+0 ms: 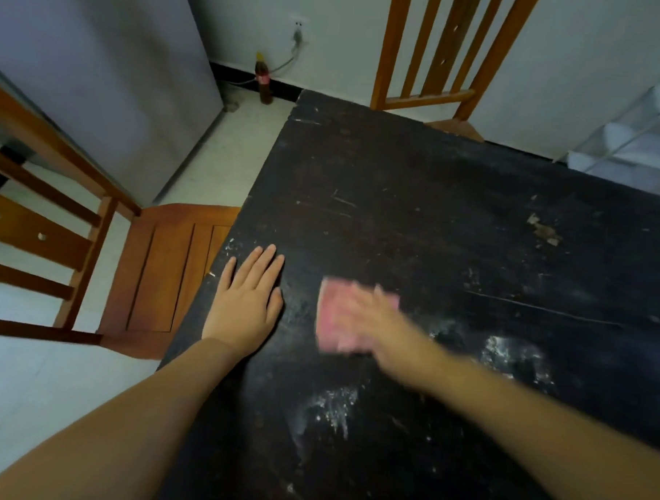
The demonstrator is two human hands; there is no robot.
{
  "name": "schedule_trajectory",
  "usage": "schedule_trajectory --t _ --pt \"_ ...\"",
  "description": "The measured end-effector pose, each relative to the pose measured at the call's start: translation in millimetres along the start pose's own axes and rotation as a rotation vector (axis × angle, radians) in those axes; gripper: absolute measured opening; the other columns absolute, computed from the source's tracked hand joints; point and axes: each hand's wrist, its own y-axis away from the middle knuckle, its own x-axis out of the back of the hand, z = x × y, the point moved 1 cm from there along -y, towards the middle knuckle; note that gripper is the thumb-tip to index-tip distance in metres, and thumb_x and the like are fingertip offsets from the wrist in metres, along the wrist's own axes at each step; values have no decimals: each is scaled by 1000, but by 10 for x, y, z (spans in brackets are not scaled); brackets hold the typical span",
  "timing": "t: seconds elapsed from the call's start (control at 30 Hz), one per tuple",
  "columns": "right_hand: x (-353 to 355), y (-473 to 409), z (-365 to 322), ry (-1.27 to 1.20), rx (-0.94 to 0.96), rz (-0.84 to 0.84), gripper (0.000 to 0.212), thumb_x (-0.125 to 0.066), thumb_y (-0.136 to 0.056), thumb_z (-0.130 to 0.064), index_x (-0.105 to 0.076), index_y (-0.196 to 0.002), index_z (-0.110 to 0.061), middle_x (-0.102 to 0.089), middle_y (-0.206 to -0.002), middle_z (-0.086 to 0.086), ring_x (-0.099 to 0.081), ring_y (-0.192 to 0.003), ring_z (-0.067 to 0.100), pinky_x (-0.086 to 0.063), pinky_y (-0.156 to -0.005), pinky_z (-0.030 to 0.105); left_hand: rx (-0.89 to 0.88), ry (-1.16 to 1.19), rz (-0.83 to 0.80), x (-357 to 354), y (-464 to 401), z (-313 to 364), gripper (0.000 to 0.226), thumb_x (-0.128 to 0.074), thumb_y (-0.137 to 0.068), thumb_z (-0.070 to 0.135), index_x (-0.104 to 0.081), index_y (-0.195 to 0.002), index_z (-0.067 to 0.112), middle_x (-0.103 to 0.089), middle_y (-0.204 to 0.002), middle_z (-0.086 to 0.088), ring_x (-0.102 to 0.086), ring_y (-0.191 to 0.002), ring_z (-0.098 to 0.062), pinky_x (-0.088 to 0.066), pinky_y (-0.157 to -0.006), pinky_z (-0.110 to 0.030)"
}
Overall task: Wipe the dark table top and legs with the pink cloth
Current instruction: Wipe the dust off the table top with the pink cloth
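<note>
The dark table top (436, 201) fills the right and middle of the head view, scratched and marked with whitish dusty smears near its front. My left hand (246, 303) lies flat on the table close to its left edge, fingers straight and together. To its right, my right hand (378, 327) presses the pink cloth (337, 318) against the table top; both are motion-blurred. The cloth sticks out to the left of the hand. The table legs are out of sight.
A wooden chair (161, 272) stands against the table's left side, and another wooden chair (435, 54) stands at the far edge. A brown bottle (264, 80) sits on the floor by the wall socket. A grey appliance (102, 69) stands far left. Some crumbs (545, 229) lie far right on the table.
</note>
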Motion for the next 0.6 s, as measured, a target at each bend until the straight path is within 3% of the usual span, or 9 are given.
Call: schedule_trajectory --t 0.07,0.1,0.2,0.27,0.33,0.4,0.47,0.53,0.6 --pt "-235 517 -347 -85 73 -198 83 -40 -82 15 -18 -141 -39 2 -150 -25 14 -141 -1 13 -117 36 11 5 11 2 4 7 60 -13 -91 38 -31 -142 14 -26 -151 -2 -15 -141 -16 -6 -115 -41" --pt "-217 681 -413 -175 109 -235 79 -40 -83 15 -21 -142 -34 -4 -150 -24 11 -139 -9 10 -118 31 23 3 19 6 5 18 61 -12 -90 39 -31 -142 14 -25 -152 -2 -15 -141 -16 -6 -115 -41" --pt "390 495 -372 -358 63 -133 38 -36 -96 -6 -54 -129 -9 -40 -138 -17 -14 -117 -35 -16 -104 -1 60 41 37 5 3 183 63 -13 -88 40 -34 -141 12 -27 -151 -5 -17 -141 -20 -5 -115 -43" --pt "853 96 -7 -332 -72 179 30 -41 -94 4 -60 -118 4 -60 -119 -3 -45 -102 -26 -39 -88 6 39 66 36 -23 5 428 61 -19 -87 37 -42 -136 11 -34 -148 -8 -25 -139 -23 -6 -113 -44" --pt "1239 -268 550 -221 -280 320 44 -43 -91 8 -50 -132 -7 -54 -127 4 -55 -102 -3 -45 -88 28 1 64 42 -84 4 706 56 -24 -87 35 -48 -132 12 -40 -144 -8 -32 -136 -23 -8 -112 -45" --pt "1286 -381 1059 -55 -478 253 54 -42 -90 8 -43 -139 -15 -43 -143 10 -44 -128 23 -33 -108 42 11 48 27 -156 13 914 54 -23 -89 34 -45 -134 14 -38 -145 -5 -29 -137 -21 -8 -113 -47" --pt "1027 -245 1136 40 -422 269 51 -39 -89 7 -48 -135 -11 -38 -147 12 -27 -140 29 -14 -116 52 47 34 26 -197 26 1003 53 -22 -90 32 -43 -135 14 -37 -146 -4 -28 -137 -20 -10 -111 -49" --pt "621 94 779 27 -179 224 43 -40 -92 4 -56 -128 -13 -39 -146 2 -24 -141 21 -4 -117 50 59 10 32 -211 30 1015 51 -24 -90 30 -45 -134 13 -40 -144 -5 -32 -136 -21 -14 -110 -51" --pt "301 572 311 -67 -102 50 46 -42 -93 5 -56 -127 -24 -28 -146 -17 -15 -140 5 0 -120 36 64 6 27 -207 23 1022 51 -24 -90 29 -46 -133 12 -42 -143 -6 -34 -135 -22 -16 -109 -51"
